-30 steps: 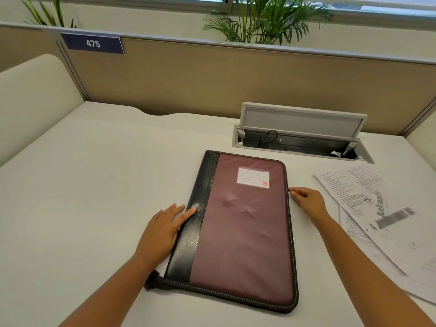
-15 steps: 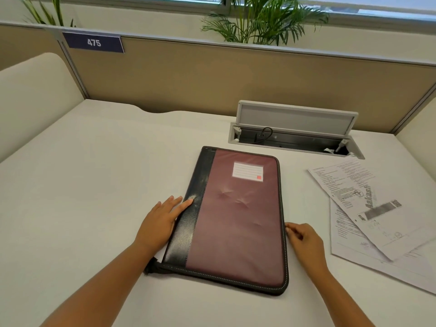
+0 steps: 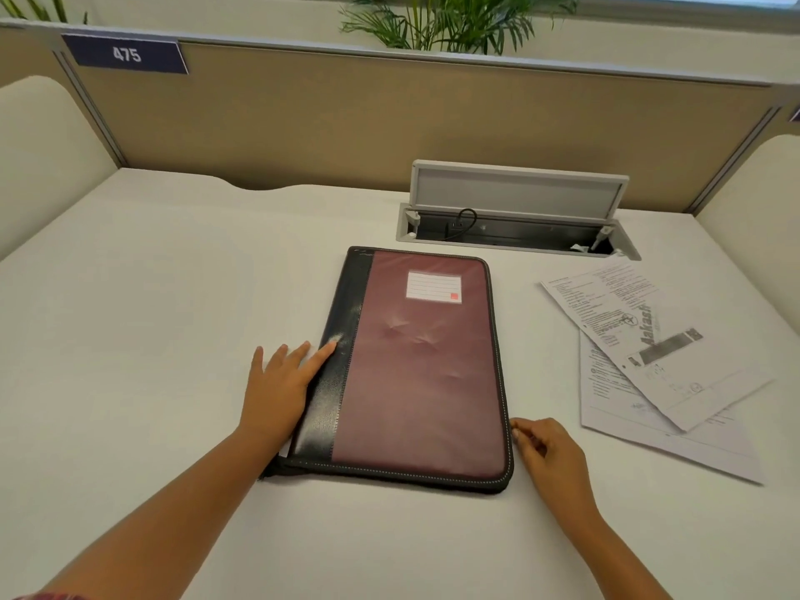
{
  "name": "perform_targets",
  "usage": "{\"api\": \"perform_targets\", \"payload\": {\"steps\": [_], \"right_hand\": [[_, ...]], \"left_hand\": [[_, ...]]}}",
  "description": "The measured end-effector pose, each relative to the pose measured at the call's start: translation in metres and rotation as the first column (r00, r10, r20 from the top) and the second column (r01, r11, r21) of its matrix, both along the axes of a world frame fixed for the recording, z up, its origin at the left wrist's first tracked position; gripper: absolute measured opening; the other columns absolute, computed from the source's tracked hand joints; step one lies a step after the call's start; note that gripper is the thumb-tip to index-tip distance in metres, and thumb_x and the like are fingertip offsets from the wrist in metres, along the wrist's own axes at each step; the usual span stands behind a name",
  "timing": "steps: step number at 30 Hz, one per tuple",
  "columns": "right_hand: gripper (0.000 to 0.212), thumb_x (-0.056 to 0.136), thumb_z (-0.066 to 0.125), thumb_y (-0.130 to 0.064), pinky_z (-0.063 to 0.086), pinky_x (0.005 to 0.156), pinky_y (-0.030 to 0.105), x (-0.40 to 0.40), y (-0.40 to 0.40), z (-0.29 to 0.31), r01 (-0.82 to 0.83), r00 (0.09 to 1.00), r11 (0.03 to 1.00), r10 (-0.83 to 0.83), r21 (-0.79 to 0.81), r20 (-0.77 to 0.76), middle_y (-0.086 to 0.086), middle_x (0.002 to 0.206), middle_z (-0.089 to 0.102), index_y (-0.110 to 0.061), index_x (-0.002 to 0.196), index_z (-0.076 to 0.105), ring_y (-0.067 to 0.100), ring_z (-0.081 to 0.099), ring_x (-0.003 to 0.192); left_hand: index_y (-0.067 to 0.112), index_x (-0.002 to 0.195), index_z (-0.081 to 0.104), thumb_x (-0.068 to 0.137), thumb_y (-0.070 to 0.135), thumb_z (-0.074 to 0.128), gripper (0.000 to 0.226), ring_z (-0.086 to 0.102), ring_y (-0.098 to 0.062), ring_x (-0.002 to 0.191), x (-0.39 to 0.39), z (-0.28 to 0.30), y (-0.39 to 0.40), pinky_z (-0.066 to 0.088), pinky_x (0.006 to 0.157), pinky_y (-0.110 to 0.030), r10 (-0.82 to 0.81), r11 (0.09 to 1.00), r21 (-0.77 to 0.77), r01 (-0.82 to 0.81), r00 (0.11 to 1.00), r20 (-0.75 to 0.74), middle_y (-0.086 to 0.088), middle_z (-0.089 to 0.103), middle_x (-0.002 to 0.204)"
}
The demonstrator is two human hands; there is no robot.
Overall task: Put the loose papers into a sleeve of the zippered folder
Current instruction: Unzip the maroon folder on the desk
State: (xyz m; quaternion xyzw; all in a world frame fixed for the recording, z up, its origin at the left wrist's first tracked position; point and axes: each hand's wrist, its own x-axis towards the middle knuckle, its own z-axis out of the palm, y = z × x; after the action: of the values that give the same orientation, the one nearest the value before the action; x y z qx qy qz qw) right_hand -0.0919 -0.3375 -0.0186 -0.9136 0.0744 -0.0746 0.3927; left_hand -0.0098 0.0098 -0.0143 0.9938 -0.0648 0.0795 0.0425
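maroon folder [image 3: 417, 370] closed; right hand [image 3: 546, 448] fingers now pinch its lower zipper edge, left hand [image 3: 281, 383] stays flat.

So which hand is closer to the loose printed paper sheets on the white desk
The right hand. It sits at the maroon and black zippered folder's near right corner, with bare desk between it and the loose printed paper sheets. The left hand rests on the folder's far side.

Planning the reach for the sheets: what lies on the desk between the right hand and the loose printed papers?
Nothing: in the head view only bare white desk separates the right hand from the loose printed papers.
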Motion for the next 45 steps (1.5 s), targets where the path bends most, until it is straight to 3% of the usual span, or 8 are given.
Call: {"api": "perform_targets", "payload": {"steps": [6, 11, 17, 20, 24, 27, 34, 45], "right_hand": [[0.019, 0.089, 0.055, -0.009, 0.035, 0.064, 0.014, 0.043, -0.016, 0.006, 0.134, 0.991, 0.991, -0.133, 0.024, -0.009, 0.0, 0.082, 0.057, -0.014, 0.1, 0.069, 0.003, 0.051, 0.071], [0.014, 0.089, 0.058, -0.015, 0.038, 0.067, 0.017, 0.075, -0.032, 0.01, 0.103, 0.991, 0.994, -0.101, 0.018, -0.086, 0.004, 0.089, 0.061, -0.014, 0.097, 0.07, 0.018, 0.058, 0.079], [0.01, 0.085, 0.063, -0.017, 0.037, 0.059, 0.002, 0.073, -0.037, 0.007, 0.108, 0.993, 0.992, -0.103, 0.073, -0.061, 0.002, 0.09, 0.063, -0.018, 0.09, 0.071, 0.001, 0.055, 0.072], [0.01, 0.086, 0.062, -0.017, 0.037, 0.059, 0.003, 0.072, -0.037, 0.006, 0.104, 0.993, 0.992, -0.101, 0.066, -0.054, -0.001, 0.087, 0.061, -0.019, 0.091, 0.071, -0.002, 0.053, 0.071], [0.011, 0.086, 0.062, -0.017, 0.036, 0.061, 0.003, 0.073, -0.037, 0.006, 0.102, 0.994, 0.991, -0.099, 0.081, -0.049, -0.003, 0.086, 0.061, -0.018, 0.093, 0.071, -0.003, 0.053, 0.073], [0.012, 0.087, 0.061, -0.016, 0.038, 0.061, 0.004, 0.069, -0.039, 0.004, 0.082, 0.996, 0.994, -0.079, 0.077, -0.05, -0.002, 0.087, 0.061, -0.017, 0.095, 0.07, -0.001, 0.052, 0.073], [0.013, 0.085, 0.062, -0.011, 0.039, 0.066, 0.01, 0.048, -0.041, 0.003, 0.083, 0.995, 0.988, -0.074, 0.13, -0.071, -0.001, 0.087, 0.062, -0.017, 0.092, 0.071, 0.004, 0.055, 0.075], [0.008, 0.079, 0.068, -0.001, 0.038, 0.061, 0.002, -0.02, -0.02, 0.002, 0.1, 0.992, 0.979, -0.113, 0.178, 0.061, -0.003, 0.068, 0.057, -0.008, 0.081, 0.071, -0.003, 0.056, 0.066]], "left_hand": [[0.036, 0.141, 0.027, 0.089, 0.003, 0.043, 0.063, 0.052, -0.036, 0.093, 0.008, 0.001, -0.036, 0.038, 0.09, -0.054, 0.08, 0.996, -0.041, -0.078, 0.995, 0.054, -0.019, 0.056, 0.101], [0.022, 0.137, 0.041, 0.085, -0.005, 0.05, 0.059, 0.046, -0.041, 0.121, 0.015, -0.002, -0.042, 0.038, 0.096, -0.055, 0.034, 0.991, -0.128, -0.024, 0.997, 0.073, -0.024, 0.055, 0.124], [0.007, 0.127, 0.053, 0.085, -0.009, 0.047, 0.045, 0.043, -0.039, 0.126, 0.017, 0.007, -0.041, 0.039, 0.102, -0.051, -0.067, 0.93, -0.357, 0.094, 0.994, 0.087, -0.02, 0.051, 0.133], [0.01, 0.127, 0.053, 0.092, 0.005, 0.044, 0.037, 0.039, -0.031, 0.13, 0.009, 0.023, -0.06, 0.031, 0.107, -0.04, -0.144, 0.908, -0.4, 0.124, 0.989, -0.022, -0.011, 0.051, 0.135], [0.019, 0.133, 0.042, 0.094, 0.043, 0.039, 0.046, 0.032, -0.027, 0.134, -0.016, 0.04, -0.099, 0.026, 0.109, -0.036, -0.249, 0.955, -0.21, 0.208, 0.948, -0.197, -0.001, 0.043, 0.143], [0.021, 0.144, 0.017, 0.088, 0.057, 0.038, 0.07, 0.013, -0.036, 0.14, -0.036, 0.038, -0.128, 0.023, 0.111, -0.046, -0.268, 0.957, -0.015, 0.291, 0.86, -0.434, -0.002, 0.015, 0.155], [0.012, 0.146, 0.004, 0.097, 0.036, 0.036, 0.063, 0.012, -0.051, 0.136, -0.037, 0.031, -0.148, 0.037, 0.099, -0.056, -0.218, 0.914, 0.185, 0.36, 0.822, -0.526, -0.019, 0.001, 0.155], [0.013, 0.145, 0.005, 0.097, 0.035, 0.031, 0.059, 0.017, -0.051, 0.135, -0.031, 0.038, -0.15, 0.031, 0.104, -0.053, -0.209, 0.882, 0.233, 0.409, 0.783, -0.586, -0.019, 0.004, 0.155]]}}
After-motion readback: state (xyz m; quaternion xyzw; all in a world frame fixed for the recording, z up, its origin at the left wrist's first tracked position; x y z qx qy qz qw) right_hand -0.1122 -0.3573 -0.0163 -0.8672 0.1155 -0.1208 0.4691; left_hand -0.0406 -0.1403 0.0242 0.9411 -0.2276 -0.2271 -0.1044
